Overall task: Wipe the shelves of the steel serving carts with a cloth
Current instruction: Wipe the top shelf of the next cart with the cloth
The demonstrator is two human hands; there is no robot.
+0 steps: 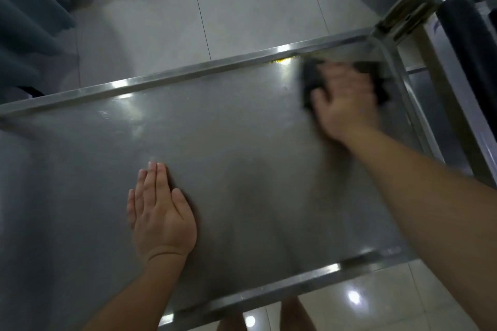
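One steel cart shelf (215, 142) fills most of the view, its flat grey surface ringed by a raised bright rim, with pale floor tiles (242, 2) beyond its far edge and below its near edge. At the shelf's far right corner a curved steel handle tube (419, 0) rises, and a dark padded bar (468, 43) runs just beside it. Off the shelf's far left corner hangs blue-grey fabric (29, 16). The right hand (347, 105), blurred, lies fingers spread and fairly straight on top of a dark cloth (309, 83), pressing it onto the shelf near the far right corner, close to the rim. The left hand (161, 212) rests flat on the shelf nearer its front edge, fingers straight and together, holding nothing. A small yellow mark (279, 61) sits on the shelf's far rim, just left of the cloth.
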